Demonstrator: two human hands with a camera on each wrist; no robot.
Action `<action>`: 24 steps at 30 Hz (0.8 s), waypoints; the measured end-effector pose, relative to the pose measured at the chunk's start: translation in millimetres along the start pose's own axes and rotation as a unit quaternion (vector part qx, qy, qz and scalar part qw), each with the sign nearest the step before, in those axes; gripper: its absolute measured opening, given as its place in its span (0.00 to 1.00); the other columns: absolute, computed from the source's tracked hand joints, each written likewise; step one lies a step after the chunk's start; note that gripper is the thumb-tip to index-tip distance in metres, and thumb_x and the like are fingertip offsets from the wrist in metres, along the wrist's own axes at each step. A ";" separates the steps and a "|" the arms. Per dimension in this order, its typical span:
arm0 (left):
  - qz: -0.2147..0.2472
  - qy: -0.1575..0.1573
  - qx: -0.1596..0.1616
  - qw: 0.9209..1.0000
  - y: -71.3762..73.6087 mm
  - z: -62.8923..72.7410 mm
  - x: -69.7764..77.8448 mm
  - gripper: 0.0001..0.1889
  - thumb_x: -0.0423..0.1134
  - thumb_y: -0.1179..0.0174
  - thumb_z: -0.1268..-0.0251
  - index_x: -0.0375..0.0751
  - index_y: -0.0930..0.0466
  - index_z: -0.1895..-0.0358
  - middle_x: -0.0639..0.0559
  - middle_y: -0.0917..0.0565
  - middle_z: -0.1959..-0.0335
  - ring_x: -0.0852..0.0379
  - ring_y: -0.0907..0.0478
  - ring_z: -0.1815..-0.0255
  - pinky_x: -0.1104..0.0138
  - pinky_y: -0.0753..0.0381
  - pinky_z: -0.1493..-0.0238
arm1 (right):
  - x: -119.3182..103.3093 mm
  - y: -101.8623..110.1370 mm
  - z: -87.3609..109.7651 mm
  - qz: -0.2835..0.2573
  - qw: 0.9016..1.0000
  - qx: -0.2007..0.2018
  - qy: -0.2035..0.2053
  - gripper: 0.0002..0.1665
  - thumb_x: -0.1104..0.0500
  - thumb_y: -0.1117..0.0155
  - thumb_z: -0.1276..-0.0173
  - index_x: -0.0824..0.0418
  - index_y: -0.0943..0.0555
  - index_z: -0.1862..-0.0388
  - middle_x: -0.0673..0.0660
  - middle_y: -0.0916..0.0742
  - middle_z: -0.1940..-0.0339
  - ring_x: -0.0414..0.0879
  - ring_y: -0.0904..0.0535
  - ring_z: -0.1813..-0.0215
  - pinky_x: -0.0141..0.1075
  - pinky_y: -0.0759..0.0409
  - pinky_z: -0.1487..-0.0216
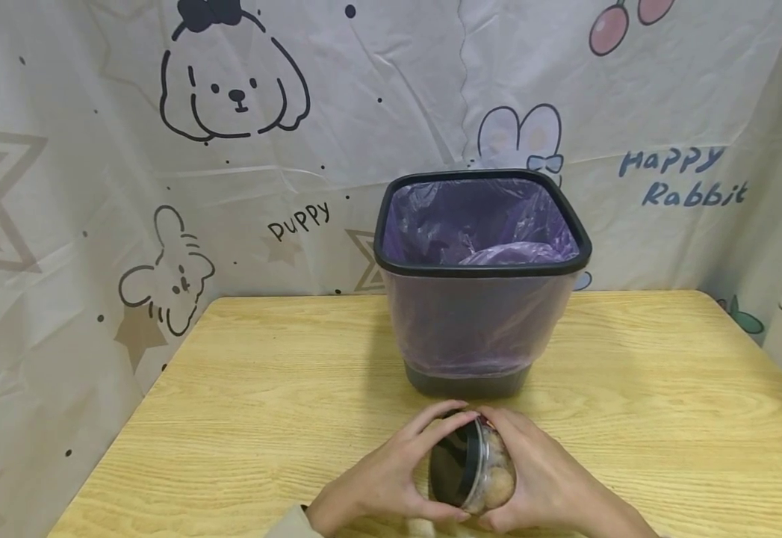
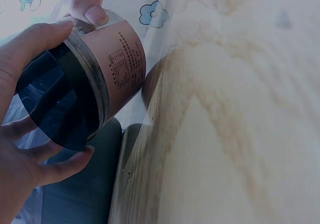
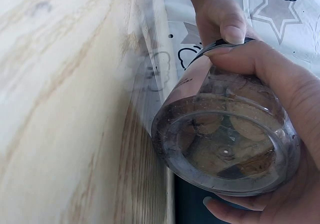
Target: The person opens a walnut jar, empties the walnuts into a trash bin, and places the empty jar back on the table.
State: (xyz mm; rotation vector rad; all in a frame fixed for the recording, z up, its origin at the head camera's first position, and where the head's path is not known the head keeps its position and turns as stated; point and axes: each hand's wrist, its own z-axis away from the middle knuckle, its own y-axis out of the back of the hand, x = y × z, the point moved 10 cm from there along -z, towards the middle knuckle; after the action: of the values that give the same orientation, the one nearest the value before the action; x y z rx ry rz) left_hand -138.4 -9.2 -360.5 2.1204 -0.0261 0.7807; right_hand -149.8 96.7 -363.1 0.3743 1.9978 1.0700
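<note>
The clear plastic jar [image 1: 497, 482] is tipped sideways over the near part of the wooden table [image 1: 249, 403], black lid [image 1: 450, 467] facing left. The left hand [image 1: 387, 471] grips the lid end; the right hand [image 1: 552, 474] grips the base end. The lined trash bin [image 1: 474, 321] stands just beyond.

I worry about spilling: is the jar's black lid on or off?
On: the black lid, gripped by the left hand, caps the clear jar; how tightly, I cannot tell.
</note>
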 end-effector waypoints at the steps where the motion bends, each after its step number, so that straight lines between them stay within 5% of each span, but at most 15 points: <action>1: 0.002 0.001 0.001 1.000 0.1 0.4 -0.1 0.55 0.46 0.23 0.55 0.47 0.49 0.24 0.49 0.46 0.26 0.53 0.38 0.30 0.60 0.30 0.35 | 0.2 -0.2 0.0 -0.002 1.000 0.000 -0.001 0.59 0.35 0.20 0.63 0.56 0.34 0.33 0.47 0.23 0.42 0.44 0.25 0.46 0.40 0.19 0.56; 12: 0.016 -0.012 -0.003 1.000 0.1 0.1 2.4 0.52 0.44 0.24 0.53 0.46 0.48 0.25 0.48 0.47 0.26 0.51 0.38 0.30 0.60 0.30 0.36 | 0.1 -0.1 -1.7 -0.001 1.000 -0.001 -0.001 0.59 0.35 0.20 0.64 0.56 0.33 0.35 0.46 0.23 0.44 0.43 0.24 0.49 0.39 0.19 0.57; 20: 0.005 -0.023 -0.005 1.000 -0.5 1.6 4.8 0.53 0.44 0.24 0.54 0.46 0.47 0.25 0.48 0.48 0.26 0.51 0.40 0.29 0.61 0.30 0.36 | -14.2 3.4 -5.5 -0.035 0.997 0.024 0.070 0.59 0.40 0.17 0.65 0.50 0.34 0.32 0.40 0.23 0.44 0.35 0.24 0.49 0.35 0.20 0.52; 24: -0.006 -0.029 0.001 1.000 2.5 0.9 6.7 0.51 0.45 0.24 0.54 0.46 0.45 0.26 0.48 0.46 0.26 0.51 0.40 0.29 0.62 0.32 0.34 | -12.5 3.3 -6.1 -0.017 0.998 0.020 0.057 0.62 0.42 0.16 0.69 0.48 0.35 0.31 0.39 0.24 0.44 0.35 0.25 0.49 0.35 0.20 0.52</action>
State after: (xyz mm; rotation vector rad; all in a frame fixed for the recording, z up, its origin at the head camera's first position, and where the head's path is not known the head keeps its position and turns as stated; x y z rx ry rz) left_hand -133.3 -9.8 -355.5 2.1429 -0.0427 0.7118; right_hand -147.1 88.0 -352.1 0.3059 2.1217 1.0513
